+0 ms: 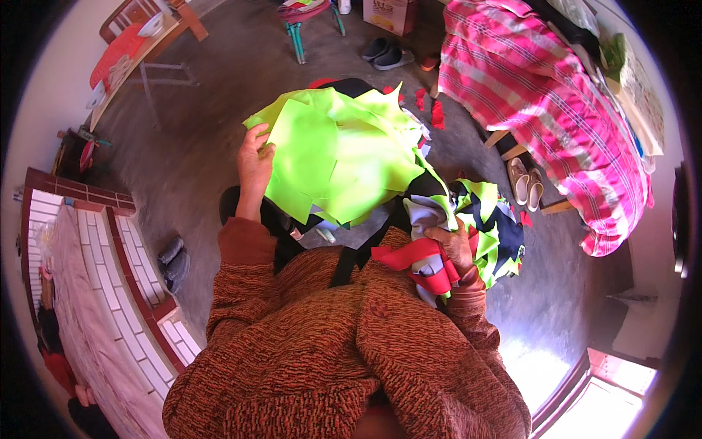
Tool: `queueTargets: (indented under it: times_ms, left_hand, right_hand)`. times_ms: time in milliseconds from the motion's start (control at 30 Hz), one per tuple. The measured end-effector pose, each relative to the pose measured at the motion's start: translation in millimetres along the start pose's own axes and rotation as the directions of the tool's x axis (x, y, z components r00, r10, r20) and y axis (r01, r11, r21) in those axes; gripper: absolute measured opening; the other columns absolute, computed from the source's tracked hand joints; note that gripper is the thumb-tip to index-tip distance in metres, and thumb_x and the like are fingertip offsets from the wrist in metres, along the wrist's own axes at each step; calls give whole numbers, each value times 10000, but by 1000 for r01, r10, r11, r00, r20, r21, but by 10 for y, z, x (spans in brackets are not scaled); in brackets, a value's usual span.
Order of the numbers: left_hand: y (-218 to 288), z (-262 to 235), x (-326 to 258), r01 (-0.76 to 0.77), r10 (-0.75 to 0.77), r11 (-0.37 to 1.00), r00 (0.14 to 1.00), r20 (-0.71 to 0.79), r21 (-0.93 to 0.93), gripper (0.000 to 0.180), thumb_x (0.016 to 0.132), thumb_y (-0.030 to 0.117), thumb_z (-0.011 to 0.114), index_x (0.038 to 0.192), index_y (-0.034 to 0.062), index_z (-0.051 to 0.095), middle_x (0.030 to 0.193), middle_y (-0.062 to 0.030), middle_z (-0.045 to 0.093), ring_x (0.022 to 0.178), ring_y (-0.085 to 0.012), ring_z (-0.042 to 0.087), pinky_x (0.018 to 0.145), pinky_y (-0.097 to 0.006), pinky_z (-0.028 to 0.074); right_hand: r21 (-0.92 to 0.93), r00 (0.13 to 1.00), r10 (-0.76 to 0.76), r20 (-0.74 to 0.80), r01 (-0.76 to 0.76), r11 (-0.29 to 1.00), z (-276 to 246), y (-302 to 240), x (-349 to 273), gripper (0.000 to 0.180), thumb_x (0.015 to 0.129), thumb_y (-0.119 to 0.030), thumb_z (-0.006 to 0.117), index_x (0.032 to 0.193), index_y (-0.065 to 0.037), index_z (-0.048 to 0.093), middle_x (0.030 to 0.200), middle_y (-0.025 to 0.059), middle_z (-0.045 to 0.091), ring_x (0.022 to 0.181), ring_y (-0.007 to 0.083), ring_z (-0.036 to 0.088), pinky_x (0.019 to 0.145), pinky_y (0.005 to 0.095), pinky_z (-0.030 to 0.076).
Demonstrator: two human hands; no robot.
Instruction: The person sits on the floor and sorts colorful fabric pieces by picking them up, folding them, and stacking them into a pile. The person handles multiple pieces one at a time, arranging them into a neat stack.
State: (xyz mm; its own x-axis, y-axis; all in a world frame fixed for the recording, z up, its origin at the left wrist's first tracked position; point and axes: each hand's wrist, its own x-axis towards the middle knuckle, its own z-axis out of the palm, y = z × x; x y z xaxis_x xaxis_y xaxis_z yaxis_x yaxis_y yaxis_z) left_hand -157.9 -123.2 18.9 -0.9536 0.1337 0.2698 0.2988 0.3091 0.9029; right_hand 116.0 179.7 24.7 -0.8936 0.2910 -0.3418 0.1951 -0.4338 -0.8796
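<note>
Two hands are sorting scraps: our left hand (pixel 254 164) is pinching green sheets (pixel 336 154), our right (pixel 455 249) clutching a mixed bundle (pixel 468 227).

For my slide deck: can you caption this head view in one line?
Left hand holds a stack of neon green fabric pieces; right hand grips a bundle of red, grey and green scraps.

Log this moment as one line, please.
left hand: grip on neon-green fabric pieces | right hand: grip on red-and-grey fabric bundle | floor: grey
</note>
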Motion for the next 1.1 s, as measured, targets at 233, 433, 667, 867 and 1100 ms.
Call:
queueTargets:
  times_ms: [233,433,667,867,1100]
  left_hand:
    - [883,347,1,-430,471,763,881,41,483,415,727,43,680,1115,85,540,991,-124,623,909,-336,582,788,-399,464]
    - [1446,1404,-124,-763,644,630,617,453,144,318,687,30,652,990,69,568,1014,-81,604,977,-272,555,908,-465,377]
    - [1134,2461,-451,-920,461,329,355,813,215,92,755,156,560,804,92,606,869,-58,577,922,-205,542,876,-418,347]
    - [915,2730,-285,-891,384,200,454,804,408,165,800,146,506,840,70,648,847,-69,634,855,-196,584,776,-377,406]
    - [861,2727,-223,-853,180,221,512,840,472,128,753,145,569,726,116,690,823,-67,657,877,-206,593,797,-365,387]
  right_hand:
    - [104,999,33,24,-36,994,142,-149,-91,327,750,110,566,1057,1,589,909,73,638,801,182,622,745,300,505]
    - [-131,991,-59,117,74,989,44,-12,0,361,769,84,561,1117,-7,590,979,32,641,901,122,579,827,267,462]
    - [-169,989,-42,142,66,983,-65,30,11,370,766,52,591,1132,-4,582,972,31,653,885,102,577,827,256,460]
    - [-152,986,-73,147,96,984,3,-65,-16,382,770,47,589,1149,0,568,973,43,649,877,116,581,821,259,462]
    - [-134,980,-91,175,115,984,10,-103,-22,413,768,49,590,1173,-22,561,983,38,635,903,130,581,836,269,464]
